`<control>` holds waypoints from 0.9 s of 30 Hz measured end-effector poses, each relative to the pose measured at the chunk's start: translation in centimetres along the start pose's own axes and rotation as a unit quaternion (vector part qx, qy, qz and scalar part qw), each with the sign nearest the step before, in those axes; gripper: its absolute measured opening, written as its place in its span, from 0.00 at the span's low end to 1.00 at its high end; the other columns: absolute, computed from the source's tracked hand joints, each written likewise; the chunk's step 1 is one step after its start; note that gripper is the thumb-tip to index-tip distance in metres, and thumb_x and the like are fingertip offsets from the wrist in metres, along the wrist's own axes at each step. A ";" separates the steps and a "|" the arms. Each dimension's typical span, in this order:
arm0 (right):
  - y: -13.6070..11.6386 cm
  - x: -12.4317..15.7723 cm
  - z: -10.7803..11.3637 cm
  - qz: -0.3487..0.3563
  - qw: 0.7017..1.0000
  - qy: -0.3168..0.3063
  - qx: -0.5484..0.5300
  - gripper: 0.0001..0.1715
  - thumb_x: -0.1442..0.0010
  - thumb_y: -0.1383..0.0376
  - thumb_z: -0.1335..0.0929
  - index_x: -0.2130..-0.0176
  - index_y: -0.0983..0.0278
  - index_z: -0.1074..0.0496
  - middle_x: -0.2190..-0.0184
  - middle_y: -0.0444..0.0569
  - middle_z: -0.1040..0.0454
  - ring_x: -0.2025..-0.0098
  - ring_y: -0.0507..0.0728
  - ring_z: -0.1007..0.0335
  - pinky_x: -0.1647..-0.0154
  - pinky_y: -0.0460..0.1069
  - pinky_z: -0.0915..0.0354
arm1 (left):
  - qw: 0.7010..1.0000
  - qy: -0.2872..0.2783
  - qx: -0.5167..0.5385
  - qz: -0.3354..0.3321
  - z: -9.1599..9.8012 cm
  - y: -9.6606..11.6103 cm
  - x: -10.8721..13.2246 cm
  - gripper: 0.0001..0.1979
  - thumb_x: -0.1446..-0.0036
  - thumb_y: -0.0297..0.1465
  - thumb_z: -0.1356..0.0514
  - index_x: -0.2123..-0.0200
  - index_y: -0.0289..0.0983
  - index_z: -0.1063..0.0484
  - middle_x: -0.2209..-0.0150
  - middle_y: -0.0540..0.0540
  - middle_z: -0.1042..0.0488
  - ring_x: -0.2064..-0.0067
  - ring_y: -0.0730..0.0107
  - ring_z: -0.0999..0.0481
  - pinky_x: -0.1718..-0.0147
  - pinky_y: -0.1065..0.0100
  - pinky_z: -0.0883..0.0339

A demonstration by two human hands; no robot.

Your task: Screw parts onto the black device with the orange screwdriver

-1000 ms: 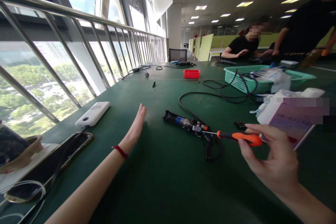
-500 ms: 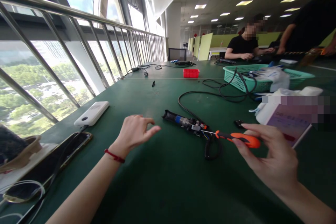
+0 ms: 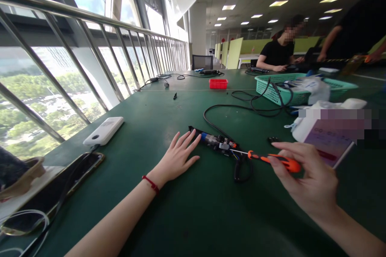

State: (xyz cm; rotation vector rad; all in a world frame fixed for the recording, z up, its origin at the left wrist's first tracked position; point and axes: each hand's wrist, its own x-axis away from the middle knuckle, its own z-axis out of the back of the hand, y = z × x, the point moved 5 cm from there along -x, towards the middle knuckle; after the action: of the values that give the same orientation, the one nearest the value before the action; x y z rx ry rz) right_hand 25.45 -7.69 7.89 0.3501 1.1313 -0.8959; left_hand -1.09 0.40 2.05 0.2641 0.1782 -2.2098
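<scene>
An opened black device [image 3: 214, 141] with bare wiring and a blue part lies on the green table [image 3: 181, 204]; a black cable [image 3: 241, 109] runs from it toward the back. My left hand [image 3: 177, 157] lies flat and open on the table, fingertips reaching the device's left end. My right hand [image 3: 307, 180] is closed on the orange handle of a screwdriver [image 3: 271, 159], whose thin tip rests on the device's right end. A small black piece [image 3: 274, 140] sits just beyond the screwdriver.
A white power bank [image 3: 103, 131] and a phone [image 3: 54, 190] lie at the left by the railing. A teal basket [image 3: 301, 88], a red tray [image 3: 218, 84] and white bags [image 3: 328, 108] stand further back. Two people in black work at the far right.
My left hand has moved right, gone from upright on edge through a loose curl, and now lies flat with fingertips at the device. The screwdriver hand has hardly moved.
</scene>
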 end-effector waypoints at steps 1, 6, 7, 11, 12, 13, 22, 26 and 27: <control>0.0 0.0 0.1 0.004 1.000 0.013 -0.009 0.21 0.48 0.68 0.31 0.53 0.58 0.35 0.66 0.47 0.29 0.66 0.57 0.30 0.63 0.56 0.31 | 1.000 -0.017 0.011 0.007 -0.3 -0.2 -0.1 0.30 0.36 0.45 0.59 0.35 0.41 0.61 0.34 0.45 0.57 0.34 0.60 0.56 0.37 0.51 0.63; -0.4 -0.1 0.1 0.022 1.000 0.010 -0.009 0.24 0.48 0.69 0.31 0.52 0.58 0.35 0.65 0.47 0.29 0.66 0.56 0.31 0.63 0.56 0.31 | 0.998 -0.040 0.040 0.037 -0.5 -0.7 0.0 0.29 0.36 0.44 0.59 0.35 0.40 0.57 0.34 0.45 0.56 0.34 0.59 0.55 0.38 0.51 0.58; -0.4 -0.2 0.1 0.020 1.000 0.003 0.002 0.20 0.47 0.69 0.31 0.54 0.59 0.34 0.67 0.46 0.30 0.69 0.54 0.32 0.64 0.55 0.31 | 0.998 -0.040 0.042 0.040 -0.5 -0.7 0.0 0.29 0.36 0.44 0.59 0.35 0.40 0.57 0.34 0.45 0.56 0.34 0.59 0.55 0.38 0.51 0.57; -0.3 -0.1 0.1 0.020 1.000 0.012 0.003 0.20 0.47 0.68 0.31 0.53 0.60 0.34 0.69 0.46 0.30 0.68 0.55 0.32 0.64 0.55 0.32 | 0.997 -0.045 0.048 0.047 -0.6 -0.6 0.1 0.29 0.36 0.44 0.58 0.35 0.40 0.57 0.34 0.45 0.56 0.34 0.59 0.56 0.38 0.52 0.55; -0.2 0.0 0.1 0.018 1.000 0.025 -0.008 0.25 0.48 0.69 0.31 0.50 0.60 0.36 0.66 0.48 0.30 0.66 0.57 0.32 0.64 0.55 0.32 | 0.997 -0.044 0.048 0.047 -0.6 -0.6 0.1 0.29 0.36 0.44 0.58 0.35 0.40 0.57 0.34 0.45 0.56 0.34 0.58 0.56 0.39 0.52 0.54; 0.0 0.1 0.2 0.013 0.999 0.035 -0.018 0.28 0.48 0.69 0.31 0.48 0.61 0.38 0.63 0.50 0.30 0.63 0.58 0.31 0.63 0.55 0.31 | 0.997 -0.042 0.048 0.045 -0.6 -0.6 0.1 0.29 0.36 0.44 0.58 0.35 0.40 0.57 0.34 0.45 0.56 0.34 0.58 0.55 0.39 0.52 0.54; -0.2 0.1 0.1 0.027 0.999 0.026 -0.016 0.23 0.48 0.70 0.31 0.53 0.59 0.35 0.67 0.46 0.30 0.66 0.57 0.31 0.64 0.56 0.32 | 0.997 -0.044 0.043 0.048 -0.5 -0.6 0.0 0.29 0.36 0.44 0.58 0.35 0.39 0.56 0.34 0.45 0.56 0.34 0.58 0.55 0.38 0.53 0.54; -0.1 0.3 0.1 0.037 0.998 0.045 -0.031 0.24 0.50 0.69 0.30 0.52 0.61 0.34 0.66 0.47 0.29 0.67 0.56 0.31 0.65 0.54 0.32 | 0.996 -0.053 0.039 0.054 -0.6 -0.6 0.0 0.29 0.36 0.45 0.58 0.35 0.40 0.57 0.34 0.47 0.57 0.34 0.59 0.55 0.38 0.55 0.54; -0.2 0.3 0.0 0.042 0.998 0.031 -0.025 0.20 0.49 0.70 0.30 0.55 0.61 0.33 0.69 0.45 0.29 0.71 0.54 0.32 0.66 0.53 0.32 | 0.996 -0.053 0.037 0.054 -0.6 -0.6 0.0 0.29 0.36 0.45 0.58 0.35 0.40 0.57 0.34 0.47 0.57 0.34 0.59 0.56 0.38 0.55 0.54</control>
State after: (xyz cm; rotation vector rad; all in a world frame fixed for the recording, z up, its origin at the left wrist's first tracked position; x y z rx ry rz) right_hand 25.36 -7.90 7.63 0.3834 1.1851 -0.7871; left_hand -1.49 0.86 1.48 0.1918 0.0220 -2.1190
